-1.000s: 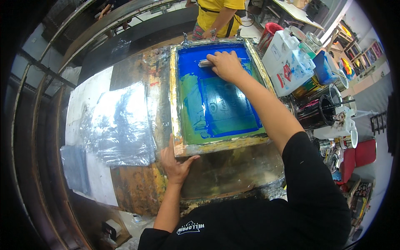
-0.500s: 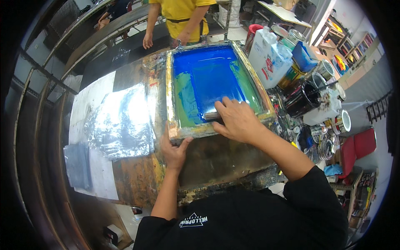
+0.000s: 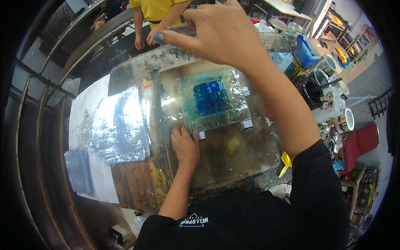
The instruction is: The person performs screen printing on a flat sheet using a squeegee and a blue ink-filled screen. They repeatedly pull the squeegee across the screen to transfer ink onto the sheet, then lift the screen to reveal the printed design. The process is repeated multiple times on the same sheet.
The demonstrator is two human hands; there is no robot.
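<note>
My right hand (image 3: pixel 221 33) is raised close to the camera and grips the grey front rail of the printing screen frame (image 3: pixel 275 41), which is tilted up off the table; one fingertip is smeared with blue ink. Below it a shiny clear sheet (image 3: pixel 214 100) with a blue square print lies on the stained printing table (image 3: pixel 233 154), held by small white tabs (image 3: pixel 246 123). My left hand (image 3: pixel 185 146) has its fingertips curled on the sheet's near left corner.
A crinkled silver sheet (image 3: pixel 118 125) lies on white paper at the left. Paint cans and a black ink tub (image 3: pixel 314 89) crowd the right side. A person in a yellow shirt (image 3: pixel 156 10) stands behind the table. A red stool (image 3: pixel 360 141) is at the far right.
The screen frame, flat on the table before, is now lifted at its near edge by my right hand, uncovering the printed sheet. My left hand moved from the frame's corner to the sheet's corner.
</note>
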